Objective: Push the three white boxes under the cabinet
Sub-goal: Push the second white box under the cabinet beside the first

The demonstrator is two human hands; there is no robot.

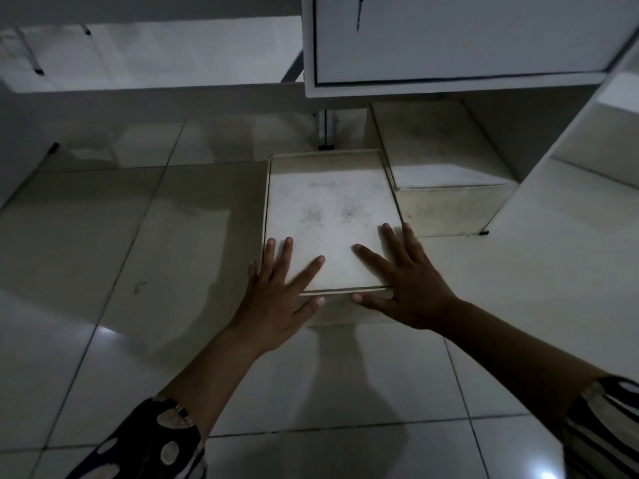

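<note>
Fingers [287, 252] of both hands spread flat on a scuffed, rectangular white box [328, 216] over glossy tiles [103, 271]

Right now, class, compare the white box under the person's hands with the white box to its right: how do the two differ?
The near box lies almost wholly out on the open floor tiles, while the right box sits partly beneath the cabinet. The left hand and right hand press on the near box; nothing touches the right box. The near box reaches closer to the camera than the right box. Both are white, rectangular, closed and smudged.
</note>
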